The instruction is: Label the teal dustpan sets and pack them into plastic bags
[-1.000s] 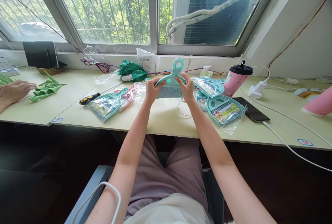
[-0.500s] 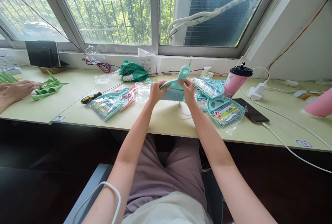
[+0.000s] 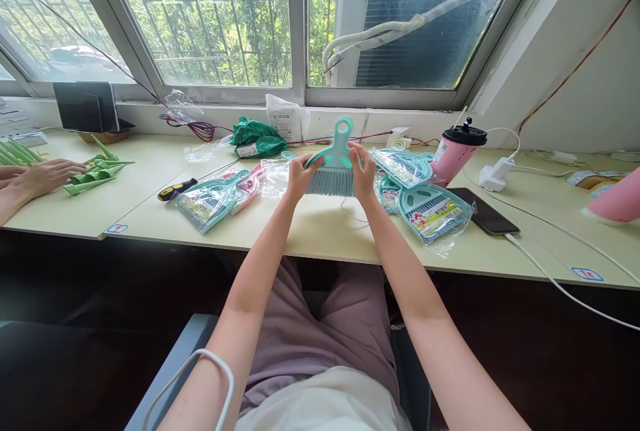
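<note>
Above the desk I hold a small teal hand brush (image 3: 334,163) with grey bristles pointing down and its looped handle pointing up. My left hand (image 3: 299,178) grips the brush head's left end and my right hand (image 3: 364,174) grips its right end. Bagged teal brush-and-dustpan sets lie on both sides: one pile (image 3: 207,199) to the left, another pile (image 3: 430,210) to the right. An empty clear bag (image 3: 275,176) lies just behind my left hand.
A yellow-handled screwdriver (image 3: 175,189) lies left of the sets. A black phone (image 3: 487,214), a pink cup (image 3: 456,149) and white cables sit to the right. Another person's hand (image 3: 43,174) rests by green plastic pieces (image 3: 95,169) at far left. A green bag (image 3: 255,136) lies by the window.
I turned the brush upright: half a second ago its handle leaned right, and now it points straight up. Both hands stayed on the brush head.
</note>
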Motion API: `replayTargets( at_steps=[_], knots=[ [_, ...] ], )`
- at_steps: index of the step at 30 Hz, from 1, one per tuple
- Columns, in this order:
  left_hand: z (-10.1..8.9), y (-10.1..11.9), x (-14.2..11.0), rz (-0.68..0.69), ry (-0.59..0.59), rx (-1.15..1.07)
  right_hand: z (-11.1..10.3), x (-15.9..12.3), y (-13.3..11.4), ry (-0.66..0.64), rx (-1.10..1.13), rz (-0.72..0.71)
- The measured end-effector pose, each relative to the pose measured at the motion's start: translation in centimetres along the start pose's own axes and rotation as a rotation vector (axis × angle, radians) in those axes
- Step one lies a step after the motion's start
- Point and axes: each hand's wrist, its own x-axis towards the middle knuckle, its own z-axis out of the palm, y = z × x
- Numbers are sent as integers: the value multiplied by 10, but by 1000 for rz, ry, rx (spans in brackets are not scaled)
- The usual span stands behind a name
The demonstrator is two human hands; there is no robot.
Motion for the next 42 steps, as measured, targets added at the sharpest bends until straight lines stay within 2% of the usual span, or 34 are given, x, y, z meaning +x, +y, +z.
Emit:
replayTargets(
  at_steps=[2, 4, 6, 8, 11, 15, 19, 26, 33, 39, 42],
  knots=[
    [-7, -7, 5, -43, 145, -84, 0, 3, 7, 70, -140, 4],
    [-15, -15, 9, -145, 319, -217, 1, 6, 21, 50, -271, 70],
    [-21, -24, 11, -307, 474, -375, 4, 7, 38, -107, -414, 204],
    [-26, -32, 11, -464, 555, -521, 9, 5, 51, -301, -575, 313],
    [-29, -43, 9, -603, 536, -664, 15, -2, 61, -414, -671, 342],
    [-30, -51, 7, -652, 549, -739, 14, -6, 64, -476, -742, 357],
    [-28, -53, 6, -625, 534, -751, 9, -2, 68, -468, -747, 346],
    [-20, -50, 4, -679, 467, -732, 5, 5, 74, -443, -676, 413],
    [-15, -54, 2, -656, 409, -683, 5, 7, 69, -399, -719, 519],
    [-12, -57, 2, -663, 376, -648, 11, 2, 63, -451, -758, 497],
    [-11, -57, 1, -662, 363, -635, 11, 2, 63, -433, -779, 519]
  ],
)
